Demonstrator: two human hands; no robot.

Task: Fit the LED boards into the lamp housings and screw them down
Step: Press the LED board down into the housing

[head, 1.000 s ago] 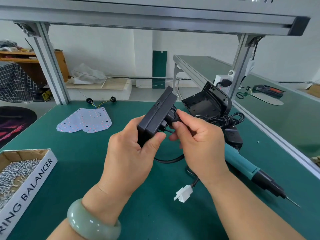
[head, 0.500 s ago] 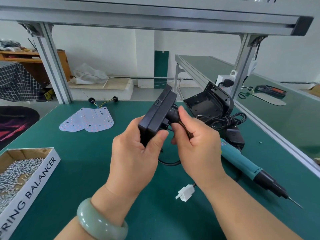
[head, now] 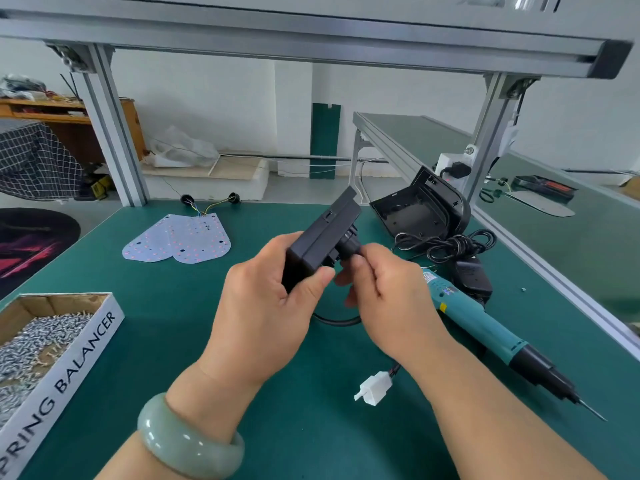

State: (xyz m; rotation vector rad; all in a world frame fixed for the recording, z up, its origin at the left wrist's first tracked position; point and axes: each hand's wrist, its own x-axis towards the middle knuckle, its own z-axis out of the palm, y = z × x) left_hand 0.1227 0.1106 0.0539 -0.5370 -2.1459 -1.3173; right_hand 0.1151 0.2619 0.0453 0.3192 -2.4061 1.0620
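Note:
My left hand [head: 266, 306] grips a black lamp housing [head: 322, 237] edge-on above the green table. My right hand [head: 391, 292] pinches the black cable grommet [head: 348, 249] at the housing's back. From it a black cable [head: 337, 320] runs under my right hand to a white connector [head: 374, 389] lying on the mat. Two pale LED boards [head: 180, 242] with coloured wires lie flat at the far left. A second black housing [head: 420, 209] stands open at the far right.
A teal electric screwdriver [head: 485, 327] lies at the right, tip pointing toward me, with a coiled black cord [head: 450, 245] behind it. A cardboard box of screws [head: 38, 341] sits at the left edge. Aluminium frame posts [head: 110, 126] stand at the table's far corners.
Both hands and the housing have stayed nearly in place. My right fingers have slid slightly along the grommet and cable at the housing's back.

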